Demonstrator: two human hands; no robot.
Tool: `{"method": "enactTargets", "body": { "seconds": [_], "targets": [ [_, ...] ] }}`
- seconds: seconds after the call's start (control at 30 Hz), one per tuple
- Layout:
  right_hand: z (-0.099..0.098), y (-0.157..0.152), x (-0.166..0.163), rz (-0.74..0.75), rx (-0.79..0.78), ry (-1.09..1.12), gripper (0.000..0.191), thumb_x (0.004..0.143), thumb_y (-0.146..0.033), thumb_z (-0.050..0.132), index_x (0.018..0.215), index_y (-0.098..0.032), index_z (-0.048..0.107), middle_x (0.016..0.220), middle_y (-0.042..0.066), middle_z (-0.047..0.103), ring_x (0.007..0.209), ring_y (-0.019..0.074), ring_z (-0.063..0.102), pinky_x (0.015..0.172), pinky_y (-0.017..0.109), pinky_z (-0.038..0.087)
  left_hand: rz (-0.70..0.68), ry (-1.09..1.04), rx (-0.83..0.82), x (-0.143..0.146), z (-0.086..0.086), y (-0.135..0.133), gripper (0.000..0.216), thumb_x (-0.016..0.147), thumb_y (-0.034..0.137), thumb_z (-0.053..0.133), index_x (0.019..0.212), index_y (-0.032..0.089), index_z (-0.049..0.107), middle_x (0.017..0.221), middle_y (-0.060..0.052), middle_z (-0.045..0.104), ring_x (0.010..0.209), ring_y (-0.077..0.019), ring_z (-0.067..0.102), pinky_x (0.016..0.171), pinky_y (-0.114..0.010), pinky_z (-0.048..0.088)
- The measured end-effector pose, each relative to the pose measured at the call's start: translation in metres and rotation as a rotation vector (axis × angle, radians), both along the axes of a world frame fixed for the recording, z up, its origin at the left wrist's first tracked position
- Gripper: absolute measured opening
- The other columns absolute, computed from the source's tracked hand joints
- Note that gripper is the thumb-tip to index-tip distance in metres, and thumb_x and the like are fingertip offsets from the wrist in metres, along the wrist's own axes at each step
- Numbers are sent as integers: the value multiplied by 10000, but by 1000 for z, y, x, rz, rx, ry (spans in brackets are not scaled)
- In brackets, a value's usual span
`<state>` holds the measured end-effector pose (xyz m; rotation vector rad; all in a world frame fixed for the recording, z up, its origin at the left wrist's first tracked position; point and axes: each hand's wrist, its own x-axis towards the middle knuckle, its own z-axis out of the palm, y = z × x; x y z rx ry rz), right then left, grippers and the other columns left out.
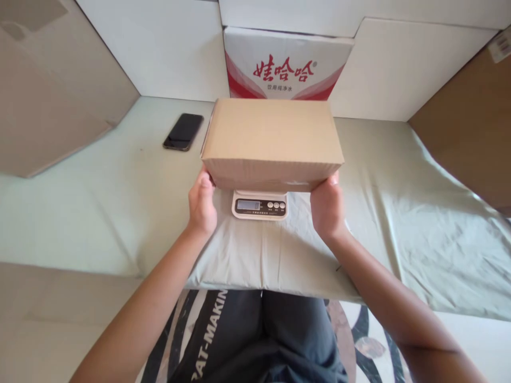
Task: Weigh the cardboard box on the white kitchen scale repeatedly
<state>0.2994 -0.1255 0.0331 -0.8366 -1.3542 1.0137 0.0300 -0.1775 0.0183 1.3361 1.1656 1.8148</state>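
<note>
A plain brown cardboard box (pixel 273 130) is held level between my two hands, over a white digital kitchen scale (pixel 259 215). My left hand (pixel 202 205) grips its lower left corner, with the thumb on the near side and the other fingers hidden beneath or behind. At the lower right corner my right hand (pixel 328 205) holds it in the same way, its fingers mostly hidden. Only the scale's front panel shows, and its small display seems to read 0. The box covers the weighing plate, so I cannot tell whether they touch.
A black smartphone (pixel 184 131) lies left of the box on a pale green cloth (pixel 99 213). Behind stands a white and red carton (pixel 287 64) among white boxes. Large brown cartons flank the surface at left (pixel 56 90) and right (pixel 467 117).
</note>
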Motion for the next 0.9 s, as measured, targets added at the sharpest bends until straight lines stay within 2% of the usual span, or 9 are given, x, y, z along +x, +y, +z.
{"method": "enactTargets", "body": {
  "seconds": [0.07,0.17,0.27,0.37,0.57,0.7,0.9],
  "targets": [
    [-5,2,0,-20,27,-6,665,920,-861,594,1348,-379,757,1601,31,686,1781,320,233,1469,581,302,9,-12,-18,2,-6,-1,638,1011,792,552,1487,410,737,1594,18,682,1624,-324,497,1361,-434,445],
    [-6,2,-1,-27,37,-7,678,928,-868,569,1362,-380,753,1603,34,687,1780,330,232,1468,593,293,18,-29,-24,4,-6,1,692,994,823,543,1508,395,719,1630,-12,653,1644,-327,470,1361,-444,434],
    [0,-3,-5,-28,32,0,691,930,-869,556,1360,-365,753,1603,50,686,1767,350,271,1443,614,338,-7,-52,-25,5,-2,3,692,993,827,544,1497,389,726,1618,-25,663,1643,-322,472,1358,-437,431],
    [9,-13,-10,-34,7,0,679,950,-847,534,1391,-369,731,1627,44,668,1750,333,323,1426,578,380,-60,-69,7,5,-1,6,649,1021,785,550,1486,372,734,1651,-28,635,1643,-319,473,1363,-433,418],
    [24,-29,-16,-19,-91,-16,763,985,-814,477,1598,-364,534,1764,-4,523,1771,274,273,1471,509,286,-83,-100,20,3,-8,12,761,1006,824,551,1507,274,712,1646,-102,634,1629,-363,488,1364,-493,407],
    [17,-27,-16,-9,-93,38,713,989,-774,506,1605,-416,507,1768,-61,510,1781,227,237,1497,450,224,-86,-105,25,2,-8,15,744,1008,816,562,1490,274,725,1639,-83,644,1619,-348,505,1370,-490,413],
    [4,-21,-15,-6,-58,34,698,997,-740,511,1621,-431,479,1761,-48,508,1757,246,305,1481,488,277,-65,-97,-12,1,-5,13,721,976,837,588,1475,339,738,1604,-35,672,1627,-343,495,1366,-494,437]
  ]
}}
